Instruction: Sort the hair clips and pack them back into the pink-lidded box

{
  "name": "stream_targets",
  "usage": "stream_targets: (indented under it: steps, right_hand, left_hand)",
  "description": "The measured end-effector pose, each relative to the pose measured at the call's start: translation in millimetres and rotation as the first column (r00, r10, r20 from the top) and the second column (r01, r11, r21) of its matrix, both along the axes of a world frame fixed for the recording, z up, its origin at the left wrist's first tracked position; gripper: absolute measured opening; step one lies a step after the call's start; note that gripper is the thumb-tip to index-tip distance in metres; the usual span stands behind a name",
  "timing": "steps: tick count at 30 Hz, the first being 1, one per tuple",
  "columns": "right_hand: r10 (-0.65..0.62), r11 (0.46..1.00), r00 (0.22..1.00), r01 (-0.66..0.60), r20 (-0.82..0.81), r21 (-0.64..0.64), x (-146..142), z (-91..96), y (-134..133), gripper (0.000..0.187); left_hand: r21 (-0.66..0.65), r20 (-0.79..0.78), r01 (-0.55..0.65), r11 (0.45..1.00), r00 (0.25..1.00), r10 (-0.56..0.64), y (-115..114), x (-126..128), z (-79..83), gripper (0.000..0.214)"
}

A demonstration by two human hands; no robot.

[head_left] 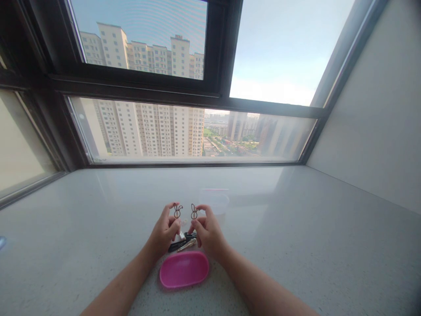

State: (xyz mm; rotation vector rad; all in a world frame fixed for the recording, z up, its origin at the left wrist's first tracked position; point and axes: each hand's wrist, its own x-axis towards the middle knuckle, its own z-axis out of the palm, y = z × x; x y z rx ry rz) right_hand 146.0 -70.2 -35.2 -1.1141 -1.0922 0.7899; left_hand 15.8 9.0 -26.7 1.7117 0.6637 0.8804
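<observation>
My left hand (164,231) pinches a small wire clip shaped like a rabbit (177,211) and holds it upright. My right hand (207,232) pinches a second rabbit-shaped clip (194,212) beside it, a little apart from the first. Both hands hover just above the pale stone sill (296,245). Between and below the hands lie several dark and metallic hair clips (184,242). A pink oval lid (184,269) lies flat on the sill just in front of them, between my forearms.
A clear plastic box (215,202) stands just beyond my right hand. The sill ends at a dark-framed window (194,162) at the back and a grey wall (371,149) on the right.
</observation>
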Motion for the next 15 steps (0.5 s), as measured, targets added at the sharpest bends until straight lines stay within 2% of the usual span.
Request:
stream_targets:
  steps: [15]
  right_hand:
    - [0.026,1.000,0.999,-0.026,-0.039,-0.002,-1.1,2.4,-0.7,0.029]
  left_hand:
    - [0.012,-0.011,-0.007,1.000,1.000,0.007,-2.1,0.7,1.3,0.051]
